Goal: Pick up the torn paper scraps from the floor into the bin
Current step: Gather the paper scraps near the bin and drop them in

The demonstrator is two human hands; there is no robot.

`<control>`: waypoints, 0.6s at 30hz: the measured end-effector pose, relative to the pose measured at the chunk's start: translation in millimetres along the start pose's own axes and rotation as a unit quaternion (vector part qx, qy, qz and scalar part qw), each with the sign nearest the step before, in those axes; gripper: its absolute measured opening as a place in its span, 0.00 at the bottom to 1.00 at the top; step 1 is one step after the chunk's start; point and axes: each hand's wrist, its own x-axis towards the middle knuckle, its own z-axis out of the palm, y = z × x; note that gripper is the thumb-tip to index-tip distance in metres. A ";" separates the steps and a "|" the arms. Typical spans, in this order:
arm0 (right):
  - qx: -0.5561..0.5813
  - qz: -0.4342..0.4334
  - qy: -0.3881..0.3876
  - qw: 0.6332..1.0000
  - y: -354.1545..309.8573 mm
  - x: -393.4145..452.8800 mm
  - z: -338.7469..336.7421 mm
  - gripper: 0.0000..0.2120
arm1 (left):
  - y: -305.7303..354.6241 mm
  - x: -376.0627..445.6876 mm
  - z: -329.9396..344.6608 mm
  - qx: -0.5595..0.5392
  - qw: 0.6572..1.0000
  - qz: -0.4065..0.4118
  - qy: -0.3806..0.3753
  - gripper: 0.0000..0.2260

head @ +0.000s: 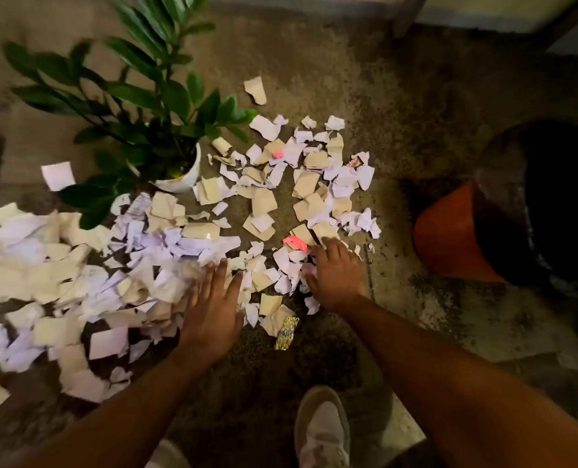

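Torn paper scraps (pixel 165 251), white and tan, strewn over the concrete floor (pixel 399 113), thickest left of the potted plant's white pot (pixel 187 177), thinner to its right. A pink scrap (pixel 295 243) among them, just beside the right hand (pixel 336 276). Left hand (pixel 213 304) flat on the heap below the pot, fingers spread, grip holding nothing visible. Right hand palm-down on the scraps, fingers curled; cannot tell whether its grip pinches any paper. Orange bin (pixel 449 238) with black liner, tipped toward the scraps, well right of the pot. Shiny wrapper (pixel 285 332) between the forearms. A pale shoe (pixel 323 430) near the bottom edge.
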 end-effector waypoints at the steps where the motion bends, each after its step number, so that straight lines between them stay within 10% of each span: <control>1: 0.006 0.020 0.032 0.999 4.4 7.9 9.7 0.30 | -1.5 8.6 8.4 0.005 0.999 0.015 0.036 0.31; 8: 0.022 0.107 0.158 0.981 51.6 58.5 47.6 0.33 | -20.9 64.4 45.2 0.084 0.992 0.011 0.097 0.32; 18: 0.116 0.135 0.094 0.980 81.4 68.7 69.0 0.35 | -30.6 71.9 44.6 0.063 0.995 0.037 0.074 0.32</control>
